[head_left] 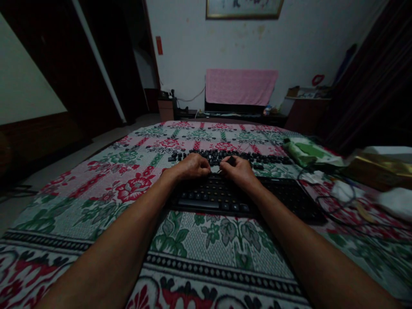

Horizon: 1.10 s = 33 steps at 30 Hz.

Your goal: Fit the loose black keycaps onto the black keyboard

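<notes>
While right grip [240,171] tight around a dark object [231,160], left grip [192,166] of unclear closure, keyboard [214,191] beneath both

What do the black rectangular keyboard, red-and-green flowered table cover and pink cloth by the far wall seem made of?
Black keyboard: probably hard plastic, low-sheen, given its rigid straight edges.
Flowered table cover: likely woven fabric, matt, with a textured, mesh-like ground.
Pink cloth: perhaps towelling, matt, since it drapes softly; pile unclear.

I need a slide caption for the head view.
Left hand and right hand, the latter pinching a small dark piece, at a black keyboard; loose keycaps lie beyond on flowered cloth.
</notes>
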Tool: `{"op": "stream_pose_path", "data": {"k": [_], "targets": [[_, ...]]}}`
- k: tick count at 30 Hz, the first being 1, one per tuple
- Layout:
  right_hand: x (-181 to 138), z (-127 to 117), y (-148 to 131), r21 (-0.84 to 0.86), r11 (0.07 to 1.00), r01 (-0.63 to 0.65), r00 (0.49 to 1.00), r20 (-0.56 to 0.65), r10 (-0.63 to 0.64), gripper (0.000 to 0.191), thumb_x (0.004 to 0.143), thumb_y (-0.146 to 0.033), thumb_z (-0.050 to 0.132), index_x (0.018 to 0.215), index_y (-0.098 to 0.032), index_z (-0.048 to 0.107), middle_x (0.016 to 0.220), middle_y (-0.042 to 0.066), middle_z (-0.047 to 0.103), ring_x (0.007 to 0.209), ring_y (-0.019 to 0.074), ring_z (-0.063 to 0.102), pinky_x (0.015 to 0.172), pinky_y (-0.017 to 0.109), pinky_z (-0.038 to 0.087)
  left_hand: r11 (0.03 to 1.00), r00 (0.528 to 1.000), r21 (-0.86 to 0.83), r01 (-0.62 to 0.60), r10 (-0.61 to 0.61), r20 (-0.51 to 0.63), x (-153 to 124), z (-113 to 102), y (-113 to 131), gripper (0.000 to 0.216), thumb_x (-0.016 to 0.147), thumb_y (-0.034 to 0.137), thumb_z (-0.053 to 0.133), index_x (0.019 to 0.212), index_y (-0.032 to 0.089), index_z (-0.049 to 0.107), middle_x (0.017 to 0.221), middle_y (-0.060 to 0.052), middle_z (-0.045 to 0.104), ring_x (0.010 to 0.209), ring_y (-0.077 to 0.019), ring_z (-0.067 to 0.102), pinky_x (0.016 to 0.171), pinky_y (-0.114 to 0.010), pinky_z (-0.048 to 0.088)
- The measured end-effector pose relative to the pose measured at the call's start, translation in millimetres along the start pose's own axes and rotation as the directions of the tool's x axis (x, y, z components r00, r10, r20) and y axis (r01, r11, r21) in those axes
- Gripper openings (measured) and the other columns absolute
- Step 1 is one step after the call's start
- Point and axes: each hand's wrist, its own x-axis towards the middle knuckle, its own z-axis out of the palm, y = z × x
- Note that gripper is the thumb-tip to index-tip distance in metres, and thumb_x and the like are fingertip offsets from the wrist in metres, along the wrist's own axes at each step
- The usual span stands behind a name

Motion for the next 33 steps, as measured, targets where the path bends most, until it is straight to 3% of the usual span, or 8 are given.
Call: {"op": "stream_pose_path", "data": {"k": [3, 6, 11, 17, 22, 27, 33], "targets": [[-4.0, -0.1, 2.3, 0.015, 0.999, 0.028, 0.999, -0.016, -0.028, 0.017, 0.066, -0.031, 0.059, 0.076, -0.018, 0.056, 0.063, -0.001, 0.060, 0.056, 0.0133, 0.059, 0.050, 0.023, 0.046, 0.994, 0.989, -0.071, 0.080, -0.088, -0.122, -0.1, -4.0, -13.0, 0.030, 0.072, 0.031, 0.050, 0.084, 0.012, 0.070, 0.070, -0.001, 0.067, 0.062, -0.0114, 0.057, 0.059, -0.020, 0.041], [-5.4, -0.9, 5.4, -0.004, 0.998, 0.066, 0.998, -0.011, -0.066, 0.018, 0.067, -0.034, 0.059, 0.076, -0.017, 0.057, 0.063, 0.000, 0.060, 0.057, 0.0139, 0.059, 0.051, 0.024, 0.046, 0.979, 0.958, 0.040, 0.198, -0.185, -0.219, -1.7, -7.8, -26.4, 0.026, 0.071, 0.028, 0.051, 0.081, 0.014, 0.071, 0.070, -0.002, 0.068, 0.066, -0.0133, 0.059, 0.063, -0.021, 0.042], [-2.9, 0.4, 11.1, -0.013, 0.996, 0.085, 0.996, -0.027, -0.085, 0.019, 0.069, -0.035, 0.058, 0.078, -0.018, 0.057, 0.063, -0.001, 0.060, 0.056, 0.0143, 0.060, 0.052, 0.025, 0.046, 0.931, 0.965, 0.282, 0.231, -0.181, -0.191, -1.5, -4.8, -35.3, 0.027, 0.071, 0.023, 0.050, 0.085, 0.017, 0.072, 0.082, -0.005, 0.071, 0.079, -0.0180, 0.063, 0.074, -0.024, 0.044], [-3.7, 1.3, 11.2, -0.022, 0.994, 0.111, 0.993, -0.035, -0.112, 0.018, 0.068, -0.034, 0.058, 0.077, -0.018, 0.058, 0.063, -0.001, 0.060, 0.058, 0.0143, 0.060, 0.056, 0.025, 0.047, 0.879, 0.957, 0.394, 0.269, -0.198, -0.212, 4.6, 4.9, -41.9, 0.029, 0.074, 0.022, 0.046, 0.088, 0.019, 0.071, 0.085, -0.006, 0.071, 0.082, -0.0200, 0.063, 0.078, -0.027, 0.045], [-3.8, 0.9, 9.7, -0.051, 0.993, 0.110, 0.993, -0.034, -0.112, 0.018, 0.069, -0.034, 0.057, 0.077, -0.018, 0.058, 0.064, 0.000, 0.061, 0.060, 0.0150, 0.060, 0.057, 0.026, 0.047, 0.911, 0.967, 0.338, 0.236, -0.185, -0.176, 4.6, 4.5, -46.5, 0.024, 0.072, 0.024, 0.052, 0.086, 0.018, 0.071, 0.084, -0.005, 0.071, 0.080, -0.0178, 0.062, 0.077, -0.025, 0.044], [-3.9, 0.6, 9.3, -0.048, 0.991, 0.122, 0.992, -0.032, -0.124, 0.017, 0.069, -0.033, 0.057, 0.076, -0.018, 0.058, 0.062, -0.001, 0.061, 0.060, 0.0148, 0.060, 0.056, 0.026, 0.048, 0.944, 0.955, 0.154, 0.291, -0.279, -0.096, -1.4, -5.3, -40.8, 0.019, 0.067, 0.026, 0.062, 0.082, 0.020, 0.071, 0.078, 0.001, 0.070, 0.077, -0.0134, 0.061, 0.070, -0.019, 0.044], [-3.5, 1.1, 10.7, -0.031, 0.992, 0.122, 0.992, -0.036, -0.123, 0.017, 0.069, -0.033, 0.057, 0.078, -0.018, 0.057, 0.063, -0.001, 0.062, 0.059, 0.0146, 0.060, 0.056, 0.026, 0.048, 0.910, 0.940, 0.240, 0.338, -0.318, -0.119, 1.4, -6.0, -39.3, 0.037, 0.067, 0.028, 0.064, 0.103, 0.019, 0.067, 0.092, -0.003, 0.070, 0.083, -0.0159, 0.061, 0.072, -0.021, 0.045]]}}
